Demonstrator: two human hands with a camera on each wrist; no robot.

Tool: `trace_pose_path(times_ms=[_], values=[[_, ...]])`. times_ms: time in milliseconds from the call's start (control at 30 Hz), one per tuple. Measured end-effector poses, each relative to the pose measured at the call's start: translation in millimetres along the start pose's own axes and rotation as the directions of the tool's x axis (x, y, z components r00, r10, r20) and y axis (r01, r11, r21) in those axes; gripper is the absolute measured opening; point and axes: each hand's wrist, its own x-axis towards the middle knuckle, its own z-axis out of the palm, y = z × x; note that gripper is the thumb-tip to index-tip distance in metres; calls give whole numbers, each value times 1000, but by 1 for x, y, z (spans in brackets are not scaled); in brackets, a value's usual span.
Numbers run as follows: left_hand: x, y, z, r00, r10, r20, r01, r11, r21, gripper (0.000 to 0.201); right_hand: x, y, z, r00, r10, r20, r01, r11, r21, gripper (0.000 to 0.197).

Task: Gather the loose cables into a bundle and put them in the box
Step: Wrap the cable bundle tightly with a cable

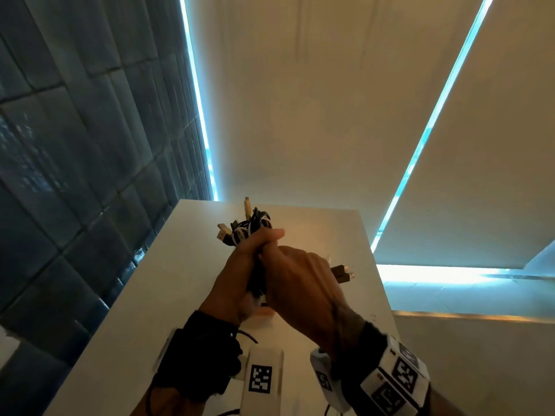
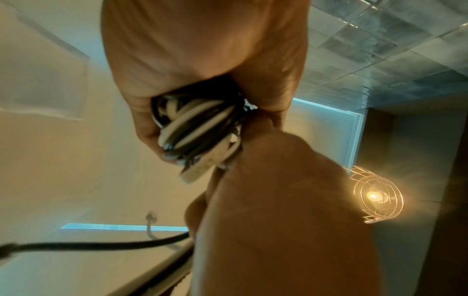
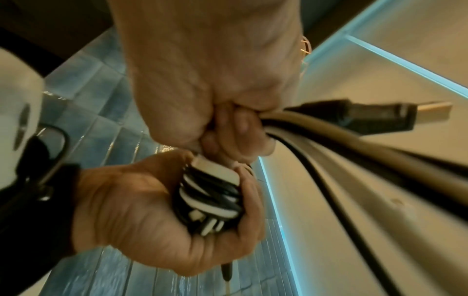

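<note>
Both hands are raised together over the white table [image 1: 180, 280]. My left hand [image 1: 243, 262] grips a coiled bundle of black and white cables [image 1: 250, 225]; loops and several plugs stick out above its fist. In the right wrist view the bundle [image 3: 210, 196] lies in the left palm [image 3: 142, 210] with the fingers curled round it. My right hand [image 1: 300, 283] presses against the left and grips cable ends, with two dark USB plugs [image 1: 344, 273] poking out to the right. The black plug [image 3: 367, 116] and a beige and a thin black cable run out of the right fist [image 3: 215, 80]. No box is clearly visible.
A dark tiled wall [image 1: 75, 145] stands to the left of the table, and pale blinds [image 1: 330, 100] hang behind it. A small orange-edged thing [image 1: 264, 312] shows under the hands. A caged lamp [image 2: 375, 196] glows at the side. A loose black cable [image 2: 101, 245] trails below.
</note>
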Motion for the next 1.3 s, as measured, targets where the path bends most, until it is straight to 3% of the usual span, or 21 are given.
trace_pose_path(times_ms=[67,133,333,500,667,733,800,967,1067,1133,1233,1300], values=[[2,1,-1,998,38,-60,-39,999,-30,17,1,0,2,998,4,60,-1,998,-57,29],[6,7,-3,991,85,-99,-90,995,-42,20,1,-1,5,998,35,49,-34,999,-19,33],[18,21,-12,967,196,-161,-201,980,-13,21,-15,-1,17,982,165,-88,-130,943,307,9],[24,17,-13,956,193,-219,-213,974,-73,24,-22,18,10,968,201,151,-251,771,585,19],[26,10,-13,918,283,-278,-304,952,-36,27,-24,30,7,941,271,201,-303,415,858,22],[24,7,-12,893,311,-326,-331,944,-8,18,-26,31,10,940,296,169,-279,382,881,24],[23,5,-13,897,277,-344,-307,951,-35,19,-29,28,13,956,268,121,-223,397,890,23],[20,11,-14,965,104,-242,-172,944,-281,13,-35,24,31,980,143,137,-180,356,917,14],[13,20,-7,986,136,-97,-162,921,-355,12,-39,23,41,956,81,282,-293,305,906,16],[8,25,-1,986,164,-34,-165,924,-345,10,-45,24,50,917,19,400,-396,185,899,20],[2,28,-1,989,149,17,-133,921,-366,11,-49,35,54,885,-116,451,-457,-31,889,23],[0,28,-6,988,150,37,-127,926,-356,14,-48,43,51,876,-157,456,-473,-86,877,34]])
